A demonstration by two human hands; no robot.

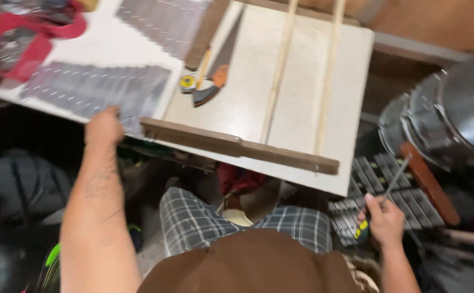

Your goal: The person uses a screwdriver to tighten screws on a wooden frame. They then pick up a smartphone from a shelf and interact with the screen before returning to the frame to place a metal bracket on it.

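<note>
At the near edge of the desk [302, 70], a pale board laid flat, the left hand [104, 126] rested closed-fingered on the edge, just beside the end of a dark wooden batten [237, 145] that ran along that edge. Whether it gripped the board or merely pressed on it could not be told through the blur. The right hand [384, 220], well apart from the left and off the desk to the right, was clamped around the handle of a thin metal tool [395, 179], its shaft pointing up and away over a rack of grey metal slats [380, 190]. Two slim light strips of wood [280, 65] lay lengthwise on the board, meeting the batten. A handsaw [220, 65] with an orange-and-dark handle and a yellow tape measure [187, 82] sat near the middle, touching or nearly so. Grey patterned sheets [93, 89] covered the left part.

Judging from this, the work would go best with the left hand bearing down firmly to steady the board, while the tool was brought in slowly, tip kept clear of the loose strips.
</note>
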